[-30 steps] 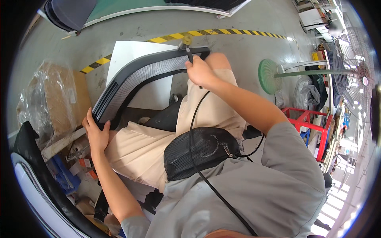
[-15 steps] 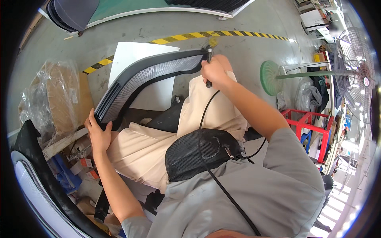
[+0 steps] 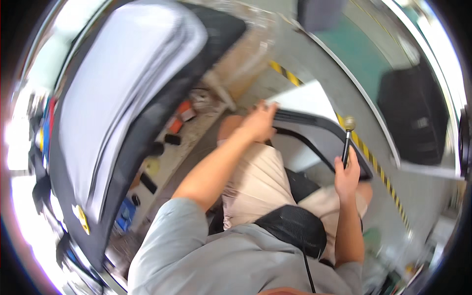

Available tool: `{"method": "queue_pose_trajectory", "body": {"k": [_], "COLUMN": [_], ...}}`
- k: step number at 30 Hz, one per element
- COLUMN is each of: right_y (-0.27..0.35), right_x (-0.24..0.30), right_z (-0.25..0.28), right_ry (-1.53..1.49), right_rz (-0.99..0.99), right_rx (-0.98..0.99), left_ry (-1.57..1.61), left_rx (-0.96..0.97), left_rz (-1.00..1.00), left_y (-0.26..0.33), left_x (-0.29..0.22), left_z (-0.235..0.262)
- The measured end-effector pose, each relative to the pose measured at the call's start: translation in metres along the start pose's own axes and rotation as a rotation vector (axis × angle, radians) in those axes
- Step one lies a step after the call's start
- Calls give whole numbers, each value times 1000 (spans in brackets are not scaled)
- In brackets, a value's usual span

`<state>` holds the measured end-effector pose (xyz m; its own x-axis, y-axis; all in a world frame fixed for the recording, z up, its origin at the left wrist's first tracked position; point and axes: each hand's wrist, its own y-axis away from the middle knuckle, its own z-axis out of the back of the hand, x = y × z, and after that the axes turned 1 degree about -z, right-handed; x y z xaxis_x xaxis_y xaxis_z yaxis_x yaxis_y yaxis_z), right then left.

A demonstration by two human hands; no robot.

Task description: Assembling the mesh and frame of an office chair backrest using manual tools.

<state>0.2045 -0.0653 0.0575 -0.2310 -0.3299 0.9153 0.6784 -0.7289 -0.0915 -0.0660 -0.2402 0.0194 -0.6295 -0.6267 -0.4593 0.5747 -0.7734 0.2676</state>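
We log the curved dark frame (image 3: pixel 322 123) at the person's knees. At its left end, left hand (image 3: pixel 260 123): grip partly curled, holding the edge. Near its right end, right hand (image 3: pixel 348 174): grip closed round a hammer (image 3: pixel 347 145), head up; whether this touches the frame, we cannot tell. Beyond the frame we see white board (image 3: pixel 306 100) and striped tape (image 3: pixel 364 148).
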Motion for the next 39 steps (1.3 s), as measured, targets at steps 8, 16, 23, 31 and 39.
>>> {"method": "queue_pose_trajectory", "body": {"k": [8, 16, 23, 31, 39], "right_y": [-72, -86, -99, -107, -132], "right_x": [229, 240, -1, -17, 42], "right_z": [-164, -212, -136, -144, 41], "right_ry": [-88, -203, 581, 814, 275], "right_rz": [640, 976, 387, 549, 466], "right_rx": [401, 217, 507, 250, 59], "left_ry": [643, 719, 291, 226, 276], "left_rx": [-270, 17, 43, -202, -428], "left_rz": [-349, -238, 196, -66, -633], "left_y": [4, 2, -10, -13, 22], "left_x": [9, 53, 41, 45, -33], "left_z": [-4, -22, -21, -14, 34]}}
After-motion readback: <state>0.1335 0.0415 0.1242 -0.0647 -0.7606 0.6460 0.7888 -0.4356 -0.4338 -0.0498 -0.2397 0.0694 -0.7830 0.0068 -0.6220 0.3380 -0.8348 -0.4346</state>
